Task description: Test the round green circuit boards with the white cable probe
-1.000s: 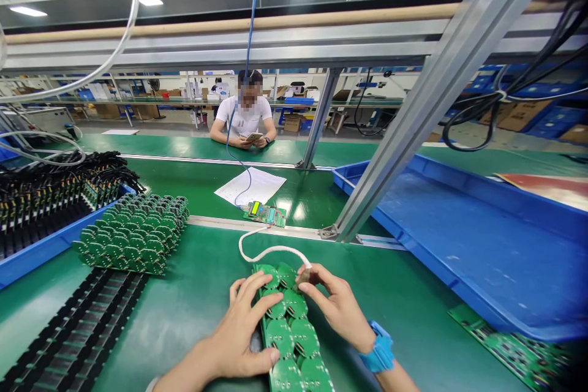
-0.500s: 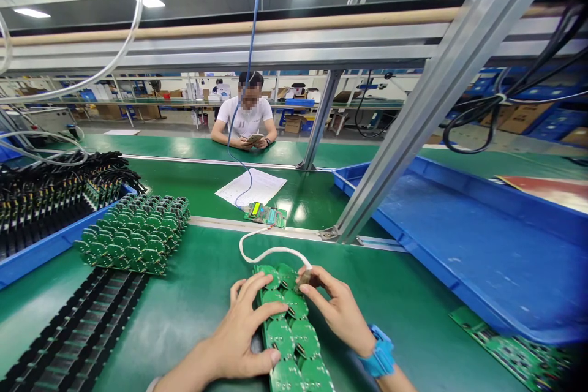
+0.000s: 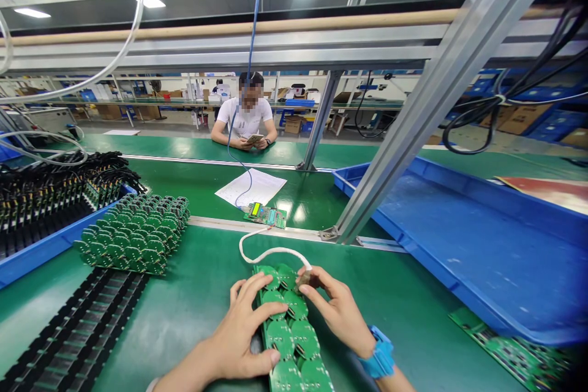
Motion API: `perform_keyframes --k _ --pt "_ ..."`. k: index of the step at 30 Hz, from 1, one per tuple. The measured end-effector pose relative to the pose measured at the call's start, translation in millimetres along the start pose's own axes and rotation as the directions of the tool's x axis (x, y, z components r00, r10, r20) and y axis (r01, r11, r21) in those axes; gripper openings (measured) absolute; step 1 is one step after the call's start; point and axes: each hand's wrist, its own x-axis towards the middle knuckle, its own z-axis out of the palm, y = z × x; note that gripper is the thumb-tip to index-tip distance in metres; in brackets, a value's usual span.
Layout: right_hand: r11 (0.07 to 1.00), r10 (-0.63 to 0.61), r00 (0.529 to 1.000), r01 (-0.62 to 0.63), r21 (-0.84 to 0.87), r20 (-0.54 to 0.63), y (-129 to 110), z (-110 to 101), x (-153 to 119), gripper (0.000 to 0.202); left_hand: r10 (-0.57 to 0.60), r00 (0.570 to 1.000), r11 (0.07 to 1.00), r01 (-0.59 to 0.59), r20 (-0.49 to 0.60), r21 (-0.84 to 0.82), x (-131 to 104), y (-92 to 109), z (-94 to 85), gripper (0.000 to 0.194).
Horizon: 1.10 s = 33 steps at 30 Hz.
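Note:
A panel of round green circuit boards lies on the green bench in front of me. My left hand rests on its left side, fingers spread over the boards. Between thumb and fingers my right hand pinches a small brownish connector against the panel's upper right part; its contact end is hidden. A white cable runs from this connector to a small circuit board with a lit yellow-green display. A blue watch strap circles my right wrist.
Stacked green panels and black strips lie left, beside a blue tray of wired parts. A large blue tray and a metal post stand right. White paper lies ahead. Across the bench a person holds a phone.

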Motion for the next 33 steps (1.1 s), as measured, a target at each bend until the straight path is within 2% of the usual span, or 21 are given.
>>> perform_keyframes --k 33 --pt "0.999 -0.020 1.000 0.020 -0.041 -0.008 -3.2 -0.3 0.7 0.015 -0.008 1.000 1.000 0.008 0.004 -0.018 -0.8 -0.3 -0.4 0.056"
